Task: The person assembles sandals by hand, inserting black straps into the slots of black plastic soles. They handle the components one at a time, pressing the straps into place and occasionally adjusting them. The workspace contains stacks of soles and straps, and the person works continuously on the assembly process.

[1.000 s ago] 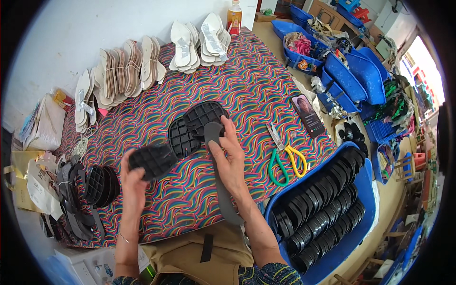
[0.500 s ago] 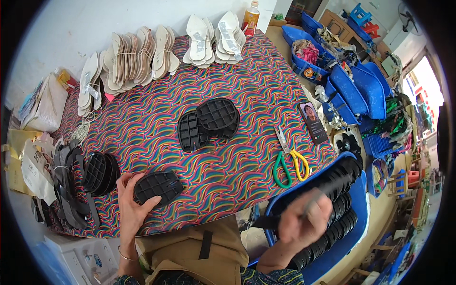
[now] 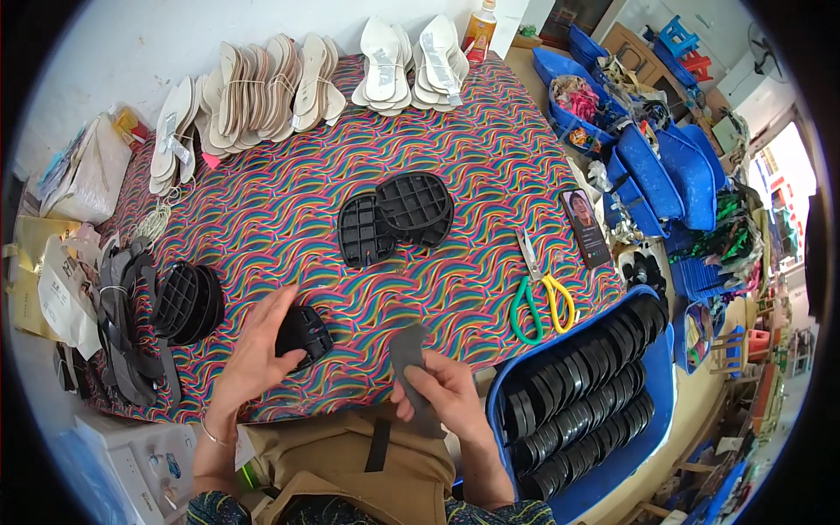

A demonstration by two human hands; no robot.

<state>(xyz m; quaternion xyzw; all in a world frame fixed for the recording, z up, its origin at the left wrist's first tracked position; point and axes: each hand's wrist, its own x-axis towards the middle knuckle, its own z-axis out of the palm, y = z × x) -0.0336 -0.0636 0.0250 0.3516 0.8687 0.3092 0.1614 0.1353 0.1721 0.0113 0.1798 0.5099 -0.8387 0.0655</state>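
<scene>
My left hand (image 3: pixel 254 354) is over the left front of the table. Its fingers are stretched out and raised, and the thumb overlaps the edge of a black gridded shoe-sole piece (image 3: pixel 313 339) lying on the cloth. Part of that piece is hidden by the hand. To its right, my right hand (image 3: pixel 444 389) pinches a dark grey flat strip (image 3: pixel 406 352), held upright above the table's front edge. Further back, several black gridded sole pieces (image 3: pixel 415 203) overlap in a small pile. Another stack of black sole pieces (image 3: pixel 187 303) stands left of my left hand.
Scissors (image 3: pixel 535 289) with green and yellow handles and a phone (image 3: pixel 584 229) lie at the right. A blue bin (image 3: pixel 656 411) full of black pieces stands at the table's right front. Grey strips (image 3: pixel 122 324) lie at the left; bundled insoles (image 3: pixel 262 92) line the wall.
My right hand has come left from over the blue bin to the table's front edge with the grey strip. My left fingers have lifted from their grip on the sole piece.
</scene>
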